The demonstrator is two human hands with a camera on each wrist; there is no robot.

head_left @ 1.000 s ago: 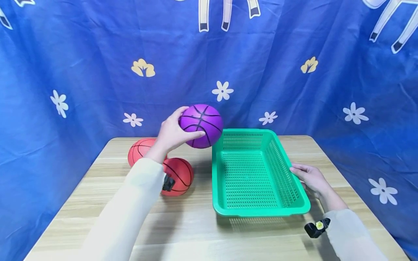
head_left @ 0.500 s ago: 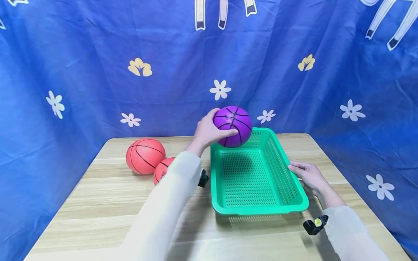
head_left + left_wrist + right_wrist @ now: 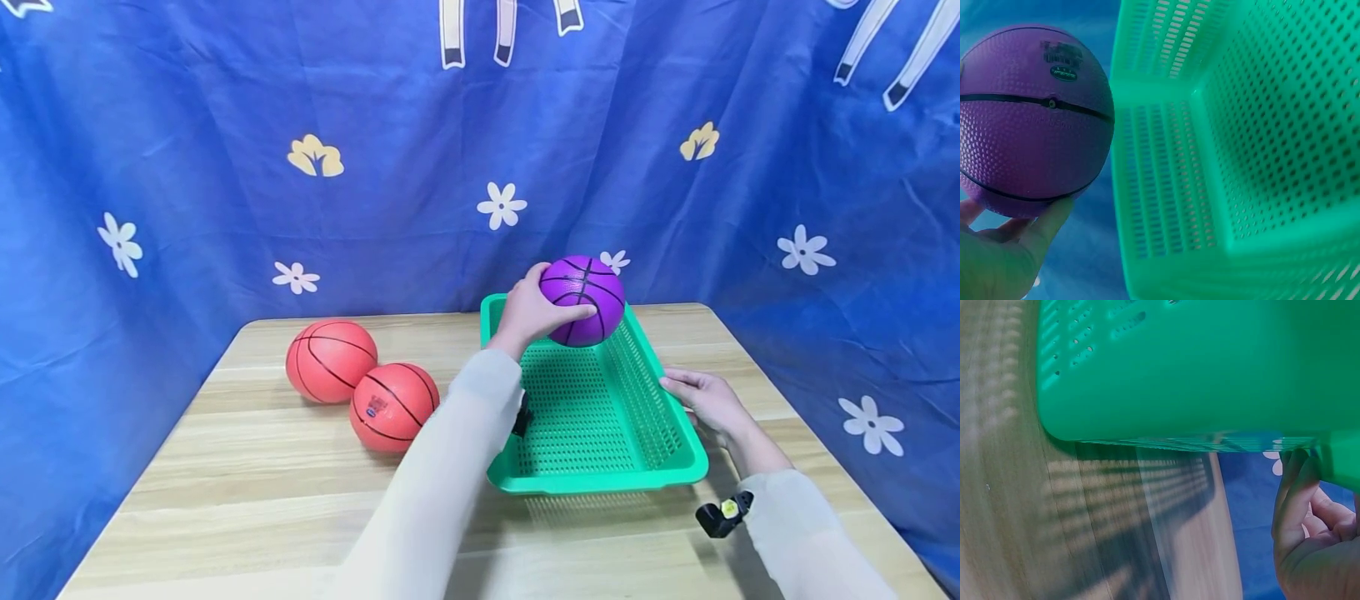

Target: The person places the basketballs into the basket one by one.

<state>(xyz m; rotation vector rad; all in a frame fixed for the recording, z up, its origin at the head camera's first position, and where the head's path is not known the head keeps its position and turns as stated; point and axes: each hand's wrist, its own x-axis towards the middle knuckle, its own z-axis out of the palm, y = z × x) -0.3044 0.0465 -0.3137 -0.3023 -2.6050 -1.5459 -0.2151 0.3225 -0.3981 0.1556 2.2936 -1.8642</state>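
Observation:
My left hand (image 3: 536,310) grips a small purple basketball (image 3: 588,292) with black lines, holding it in the air over the far part of a green plastic basket (image 3: 600,482). In the left wrist view, the thumb and fingers press on the underside of the purple basketball (image 3: 1035,150), with the basket's perforated wall (image 3: 1166,181) beside it. My right hand (image 3: 712,408) holds the basket's right rim; in the right wrist view its fingers (image 3: 1300,487) are bent up under that rim. The floor of the basket shows no ball on it.
Two red basketballs, one farther back (image 3: 330,360) and one nearer (image 3: 393,408), sit side by side on the wooden table (image 3: 247,500), left of the basket. A blue patterned curtain (image 3: 390,192) hangs behind the table and along its sides.
My left hand has carried the purple basketball to the right, from beside the basket's left edge to over the basket. Both red basketballs are now uncovered. My right hand stays at the rim.

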